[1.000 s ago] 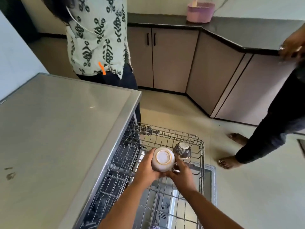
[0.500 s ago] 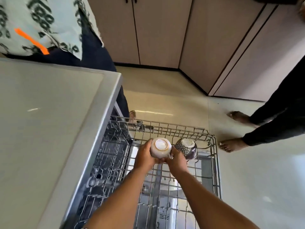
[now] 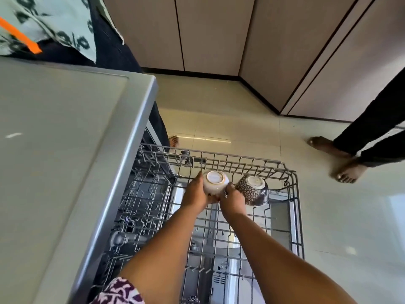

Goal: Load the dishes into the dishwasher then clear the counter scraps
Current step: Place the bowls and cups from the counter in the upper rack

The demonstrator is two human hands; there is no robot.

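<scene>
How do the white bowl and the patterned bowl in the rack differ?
The white bowl is plain and pale; the patterned bowl is dark with a dense print. The left hand and right hand grip the white bowl; the patterned bowl sits untouched to its right in the dishwasher rack. Both are upside down, bases showing.

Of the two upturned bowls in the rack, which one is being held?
The plain white bowl, gripped by the left hand and right hand. The dark patterned bowl beside it sits free.
</scene>
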